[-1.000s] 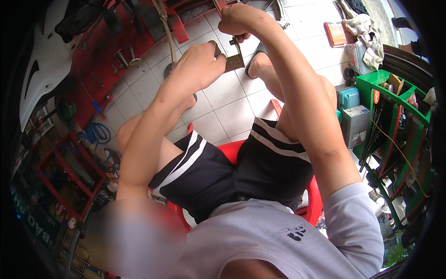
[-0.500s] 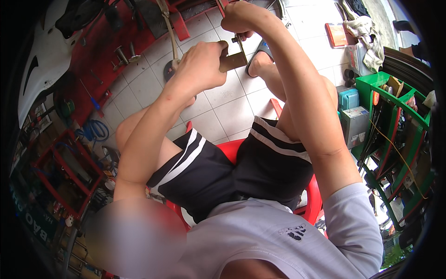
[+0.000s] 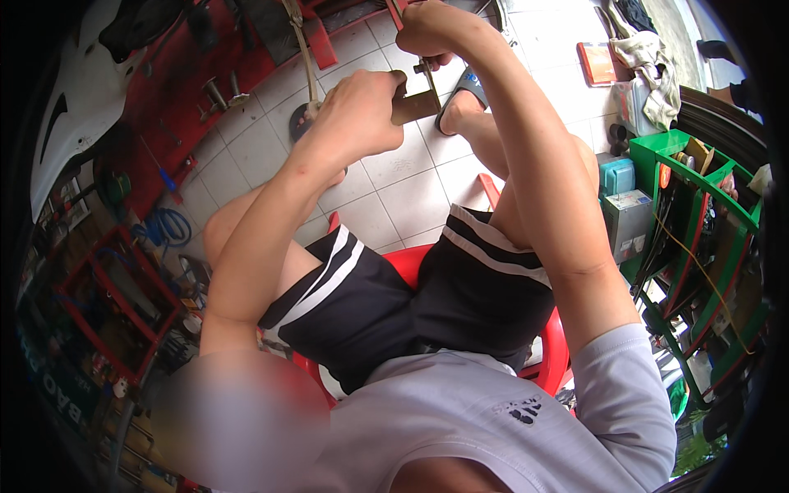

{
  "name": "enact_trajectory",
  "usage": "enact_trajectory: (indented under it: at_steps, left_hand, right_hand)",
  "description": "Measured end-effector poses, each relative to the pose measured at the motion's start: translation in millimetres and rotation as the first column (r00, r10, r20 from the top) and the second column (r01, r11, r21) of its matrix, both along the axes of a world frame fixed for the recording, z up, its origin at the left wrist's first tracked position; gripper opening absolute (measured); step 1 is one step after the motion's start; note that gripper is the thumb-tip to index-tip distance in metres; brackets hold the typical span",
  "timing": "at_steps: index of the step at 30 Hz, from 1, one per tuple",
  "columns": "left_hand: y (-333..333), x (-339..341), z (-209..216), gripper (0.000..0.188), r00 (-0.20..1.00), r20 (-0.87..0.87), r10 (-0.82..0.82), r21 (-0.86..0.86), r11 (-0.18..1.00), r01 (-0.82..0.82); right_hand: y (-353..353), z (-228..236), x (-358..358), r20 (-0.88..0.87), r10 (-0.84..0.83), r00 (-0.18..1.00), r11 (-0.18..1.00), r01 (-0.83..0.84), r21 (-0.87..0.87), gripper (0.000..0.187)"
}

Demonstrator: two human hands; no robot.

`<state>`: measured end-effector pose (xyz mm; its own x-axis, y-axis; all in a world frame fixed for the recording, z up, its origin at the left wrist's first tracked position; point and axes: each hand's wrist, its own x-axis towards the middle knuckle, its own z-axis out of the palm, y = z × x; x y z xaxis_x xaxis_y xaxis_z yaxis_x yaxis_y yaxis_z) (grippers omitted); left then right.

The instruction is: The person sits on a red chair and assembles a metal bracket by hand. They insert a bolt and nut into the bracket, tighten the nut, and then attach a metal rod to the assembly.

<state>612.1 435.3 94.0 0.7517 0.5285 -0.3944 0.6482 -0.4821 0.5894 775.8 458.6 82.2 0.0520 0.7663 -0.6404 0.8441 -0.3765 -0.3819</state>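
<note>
Both arms stretch forward over the tiled floor. My left hand (image 3: 357, 113) is closed round a flat, brownish metal bracket (image 3: 417, 108), whose bent end sticks out to the right of the fingers. Just beyond it, my right hand (image 3: 433, 34) is closed close to the narrow upright part of the same bracket. A thin brown strip (image 3: 396, 11) shows past the right fist at the top edge. What the right fingers grip is mostly hidden behind the hand.
A tan strap (image 3: 303, 62) hangs ahead of my left hand. At left, a red surface (image 3: 156, 123) carries metal parts and a screwdriver (image 3: 168, 178). A green rack (image 3: 657, 141) of tools, a grey box (image 3: 629, 226) and an orange-red box (image 3: 597, 64) are on the right.
Both hands and the bracket have shifted very slightly to the right. The grips look the same.
</note>
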Motion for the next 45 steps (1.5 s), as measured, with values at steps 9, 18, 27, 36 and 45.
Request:
enact_trajectory:
  at_steps: [9,18,27,36,45]
  left_hand:
    - [9,-15,-2,0.047,0.989,0.059,-0.138,0.032,0.990,0.137]
    - [28,-30,-1,0.045,0.980,0.067,-0.188,0.043,0.982,0.185]
    - [82,-55,9,0.025,0.982,0.187,0.016,-0.092,0.996,0.001]
    - [76,-54,8,0.037,0.885,-0.253,0.392,-0.288,0.842,-0.455]
    - [70,-44,2,0.032,0.939,-0.284,0.196,-0.101,0.967,-0.232]
  right_hand:
    - [3,-7,-2,0.111,0.059,0.992,0.998,-0.057,-0.017,0.024]
    - [-4,-22,0,0.129,-0.047,0.991,0.996,0.037,0.080,0.029]
    - [-3,-24,5,0.072,0.068,0.995,0.996,-0.071,0.047,0.026]
    - [-4,-4,-2,-0.057,-0.112,0.992,0.986,0.104,-0.132,0.029]
    - [-4,8,-3,-0.037,-0.080,0.996,0.976,0.071,-0.207,0.029]
